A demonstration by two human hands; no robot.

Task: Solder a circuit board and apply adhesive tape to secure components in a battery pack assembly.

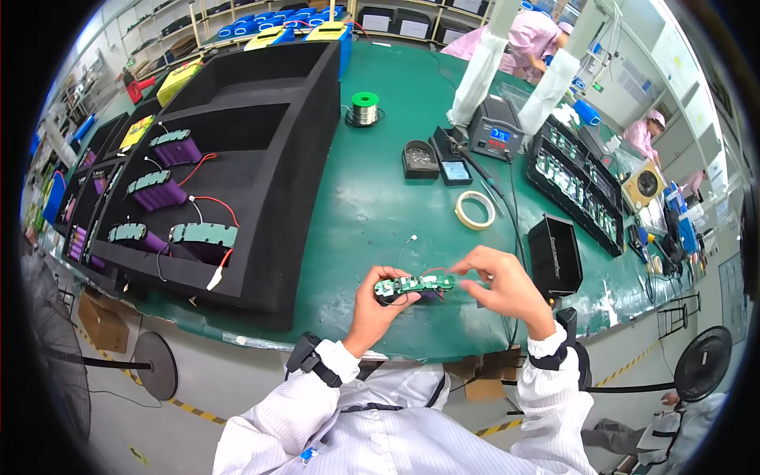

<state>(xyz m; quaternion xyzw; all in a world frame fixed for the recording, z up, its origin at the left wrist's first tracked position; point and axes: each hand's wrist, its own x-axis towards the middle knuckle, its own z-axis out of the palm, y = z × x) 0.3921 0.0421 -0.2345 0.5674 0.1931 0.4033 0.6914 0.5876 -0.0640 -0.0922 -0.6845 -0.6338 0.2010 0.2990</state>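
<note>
A battery pack with a green circuit board (413, 284) on top is held over the near edge of the table. My left hand (375, 307) is closed around its left end, with the thumb along the near side. My right hand (507, 286) hovers at the board's right end, its thumb and index finger curved and apart around the tip. A thin red wire (435, 270) loops by the board there. From the pack's far side a white-tipped lead (411, 239) reaches onto the table. The pack's underside is mostly hidden by the board and my left hand.
On the left stands a black divided bin (305, 158) with purple battery packs (158, 194). Beyond the hands lie a tape roll (475, 210), solder spool (364, 111) and soldering station (496, 131). A black box (556, 255) and a tray of boards (578, 186) are right.
</note>
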